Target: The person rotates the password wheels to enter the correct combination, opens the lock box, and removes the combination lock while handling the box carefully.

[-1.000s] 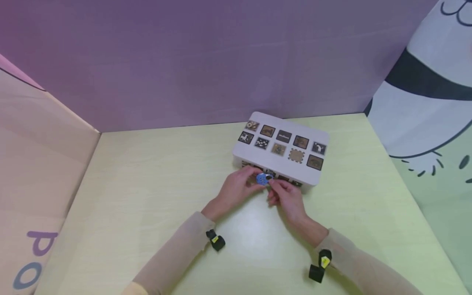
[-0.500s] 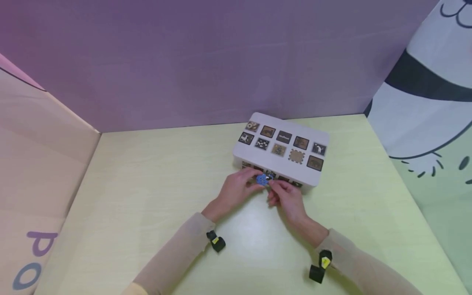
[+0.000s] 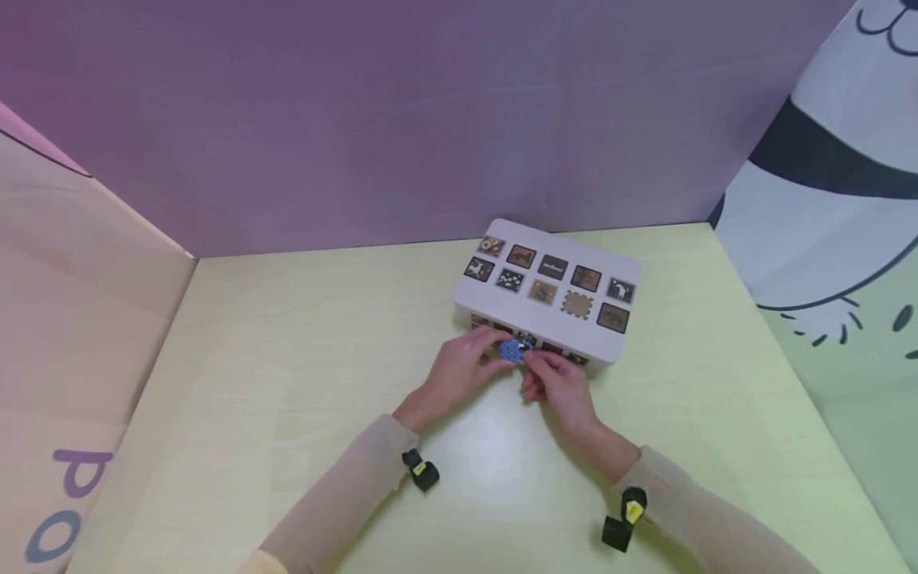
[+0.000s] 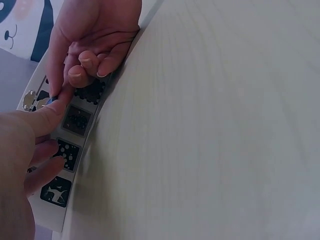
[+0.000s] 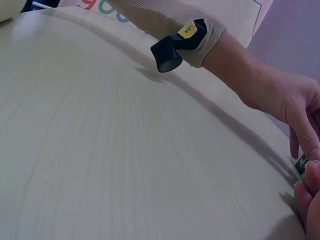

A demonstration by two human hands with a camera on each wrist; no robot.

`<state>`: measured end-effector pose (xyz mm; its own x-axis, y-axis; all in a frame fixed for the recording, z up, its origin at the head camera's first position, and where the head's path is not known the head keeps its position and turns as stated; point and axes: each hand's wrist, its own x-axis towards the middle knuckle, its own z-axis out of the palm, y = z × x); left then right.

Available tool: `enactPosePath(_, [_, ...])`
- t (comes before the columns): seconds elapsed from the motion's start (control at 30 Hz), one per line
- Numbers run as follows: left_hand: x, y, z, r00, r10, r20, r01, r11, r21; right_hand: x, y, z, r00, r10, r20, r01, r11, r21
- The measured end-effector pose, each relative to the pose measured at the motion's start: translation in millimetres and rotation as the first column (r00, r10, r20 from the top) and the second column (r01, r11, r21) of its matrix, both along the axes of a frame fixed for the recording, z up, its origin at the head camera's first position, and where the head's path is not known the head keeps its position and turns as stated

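A white box (image 3: 519,299) with small square pictures stands towards the back right of the table. At its front side, a small blue piece (image 3: 511,349) with a dotted round face sits between both hands. My left hand (image 3: 459,368) pinches its left side between thumb and fingers. The right hand (image 3: 562,391) pinches its right end, where a thin loop shows. In the left wrist view a metal clasp (image 4: 30,100) appears on the box by the fingertips, and fingers mostly cover the blue piece (image 4: 52,100). I cannot tell what kind of thing it is.
The pale wooden table (image 3: 287,359) spreads out left and in front of the hands. A purple cloth wall (image 3: 358,127) rises right behind the box. Printed panels flank both sides. Black wrist cameras (image 3: 423,472) sit on the sleeves.
The blue piece has turned slightly between the fingers, so more of its dotted face shows. Both hands stay almost in place, and the box has not moved.
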<state>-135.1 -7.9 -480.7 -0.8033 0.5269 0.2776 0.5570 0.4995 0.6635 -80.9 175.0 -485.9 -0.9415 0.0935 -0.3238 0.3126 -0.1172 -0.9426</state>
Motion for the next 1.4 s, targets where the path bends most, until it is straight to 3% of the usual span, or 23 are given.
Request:
enactPosePath(0.83, [3.6, -3.7, -1.1, 0.998, 0.008, 0.062, -0.007, 1.0, -0.02, 1.5, -0.5, -0.5, 1.0, 0.025, 0.01, -0.025, 0.999, 0.028])
enactPosePath(1.0, [3.2, -5.2, 0.4, 0.994, 0.006, 0.11, -0.005, 1.0, -0.017, 0.9, 0.1, -0.3, 1.0, 0.029, 0.01, -0.03, 0.999, 0.037])
enactPosePath(1.2, [2.4, -6.9, 4.7, 0.975, 0.049, 0.217, -0.056, 0.998, 0.029, 0.8, 0.2, 3.7, 0.999, 0.039, 0.02, -0.04, 0.998, 0.041])
enactPosePath(1.4, [-2.1, -5.9, 3.8, 0.931, 0.076, 0.356, -0.126, 0.985, 0.119, 2.1, -2.2, 6.5, 0.998, 0.063, 0.011, -0.063, 0.997, 0.047])
